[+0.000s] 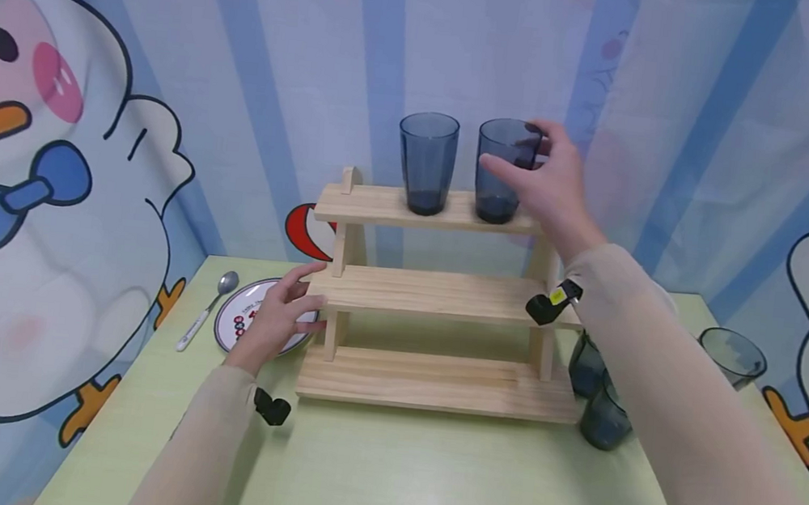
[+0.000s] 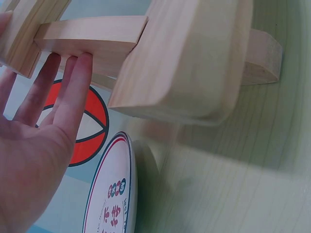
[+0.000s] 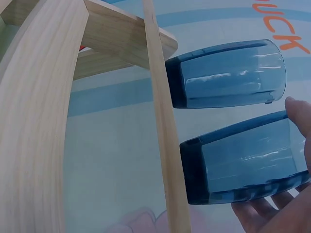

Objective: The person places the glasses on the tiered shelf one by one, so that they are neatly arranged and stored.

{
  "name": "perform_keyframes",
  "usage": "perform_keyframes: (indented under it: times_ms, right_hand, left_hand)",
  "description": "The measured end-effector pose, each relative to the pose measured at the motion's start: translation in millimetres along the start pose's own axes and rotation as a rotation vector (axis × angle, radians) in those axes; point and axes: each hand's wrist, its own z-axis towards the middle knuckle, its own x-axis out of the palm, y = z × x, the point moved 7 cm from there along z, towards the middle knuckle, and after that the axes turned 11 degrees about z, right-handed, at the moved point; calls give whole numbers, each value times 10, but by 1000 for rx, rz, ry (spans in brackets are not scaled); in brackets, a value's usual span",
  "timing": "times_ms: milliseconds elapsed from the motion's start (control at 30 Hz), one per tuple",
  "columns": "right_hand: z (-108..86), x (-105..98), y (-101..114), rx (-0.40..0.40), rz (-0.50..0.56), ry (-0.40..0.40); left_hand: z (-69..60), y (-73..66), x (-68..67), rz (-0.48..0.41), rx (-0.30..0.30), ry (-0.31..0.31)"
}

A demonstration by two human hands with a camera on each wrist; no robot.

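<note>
Student: Where is the held thing?

Tutor: The smoky-blue, tapering glass tumbler (image 3: 248, 162) stands on the right part of the flat, pale-wood top shelf (image 1: 364, 204), apparently upright; the right hand (image 1: 557, 187) grasps it near the rim, thumb on one side, fingers round the other

Student: How is this hold best managed?

Tutor: Probably by keeping the base flat on the wood until thumb and fingers part evenly; a sideways drag could tip the glass or knock the matching smoky-blue glass tumbler (image 1: 427, 161) standing apart to its left

Student: And the left hand (image 1: 279, 320)?

Tutor: Its fingers, extended and clenched on nothing, touch the left side of the three-tier pale-wood stand (image 1: 437, 295); light contact should steady the frame, whereas a push might shift it beneath both tumblers

Student: What lies further out?

Tutor: On the pale-green table (image 1: 441, 476), a round white plate with printed marks (image 1: 232, 311) and a metal spoon with a pale handle (image 1: 205, 317) lie at left; at right are further dark glass tumblers (image 1: 605, 425), partly behind the beige right sleeve (image 1: 683, 393), so the forearm should withdraw clear of them
</note>
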Motion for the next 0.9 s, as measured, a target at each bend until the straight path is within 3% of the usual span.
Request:
perform_keyframes:
  times_ms: [233,600,900]
  right_hand:
    - [10,36,3,24,-57,3]
    - [37,60,-25,20,-62,7]
    - [-3,33,-73,32,-74,70]
  left_hand:
    - [9,10,-14,8,-3,1]
    - [10,24,-20,-7,1,7]
    - [8,20,-21,-10,6,14]
